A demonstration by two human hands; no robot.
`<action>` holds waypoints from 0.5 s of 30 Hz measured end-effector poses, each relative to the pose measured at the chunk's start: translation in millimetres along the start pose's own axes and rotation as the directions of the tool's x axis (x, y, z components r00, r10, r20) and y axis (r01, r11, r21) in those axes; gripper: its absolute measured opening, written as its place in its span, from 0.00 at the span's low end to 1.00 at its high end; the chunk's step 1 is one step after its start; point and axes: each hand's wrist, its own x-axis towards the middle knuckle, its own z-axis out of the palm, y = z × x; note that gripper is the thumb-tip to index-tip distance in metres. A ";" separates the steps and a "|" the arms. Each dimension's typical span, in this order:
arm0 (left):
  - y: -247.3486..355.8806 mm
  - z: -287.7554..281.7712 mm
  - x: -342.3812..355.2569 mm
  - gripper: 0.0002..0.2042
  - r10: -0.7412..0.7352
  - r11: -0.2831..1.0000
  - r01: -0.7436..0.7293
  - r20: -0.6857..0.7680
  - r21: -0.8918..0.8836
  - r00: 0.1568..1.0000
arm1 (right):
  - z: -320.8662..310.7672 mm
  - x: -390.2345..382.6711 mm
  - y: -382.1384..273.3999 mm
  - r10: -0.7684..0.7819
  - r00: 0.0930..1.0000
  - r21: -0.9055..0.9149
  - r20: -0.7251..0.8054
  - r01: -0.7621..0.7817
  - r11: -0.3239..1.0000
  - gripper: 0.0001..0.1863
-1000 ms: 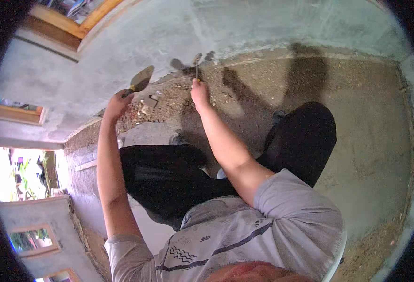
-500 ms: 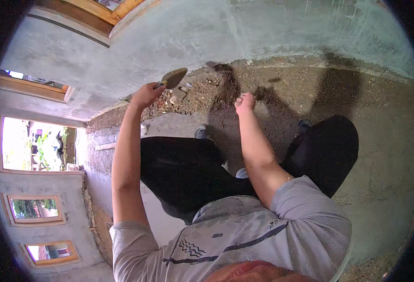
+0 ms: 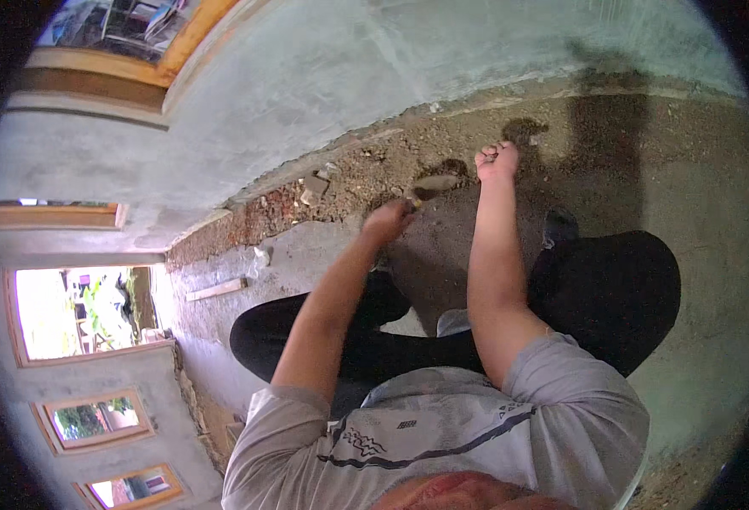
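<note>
- Trowel in the left hand: its handle is clamped in the closed fingers, and its blade points up and to the right, lying low over the loose brown dirt at the foot of the wall.
- Left arm reaches forward from the lower edge, elbow bent a little, forearm slanting up and to the right across the dark trousers; the wrist is turned so the knuckles face up.
- Right hand is curled into a fist just beside the blade's tip, above and to its right, over the same dirt. Whether the fist holds anything I cannot tell.
- Right arm runs nearly straight up from the grey T-shirt sleeve, forearm upright in the picture, wrist straight.
- Both hands cast shadows on the ground just beyond them.
- Grey plastered wall curves across the top, meeting the dirt along a rough edge where small stones lie.
- Wooden-framed windows stand at the far left.
</note>
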 end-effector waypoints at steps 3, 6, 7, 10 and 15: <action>19.3 57.6 25.6 0.22 0.106 0.993 -0.106 -0.004 -0.047 0.994 | -1.0 5.8 -23.0 -0.026 0.994 -0.024 0.105 0.029 0.999 0.11; 18.7 81.1 39.2 0.22 0.140 0.978 -0.145 -0.044 -0.150 0.989 | -3.9 15.5 -36.1 -0.051 0.995 -0.004 0.089 0.051 0.999 0.13; 15.3 84.7 43.6 0.23 0.130 0.971 -0.137 -0.050 -0.197 0.990 | -5.5 18.1 -39.1 -0.078 0.995 0.016 0.058 0.077 0.997 0.13; -9.5 88.6 58.5 0.23 -0.142 0.895 0.114 -0.034 -0.432 0.989 | -9.1 22.8 -43.9 -0.105 0.993 0.041 0.050 0.103 0.994 0.14; -73.8 68.6 121.5 0.24 -0.272 0.898 0.192 -0.156 -0.396 0.950 | -9.4 24.1 -38.6 -0.121 0.991 0.005 -0.059 0.122 0.993 0.14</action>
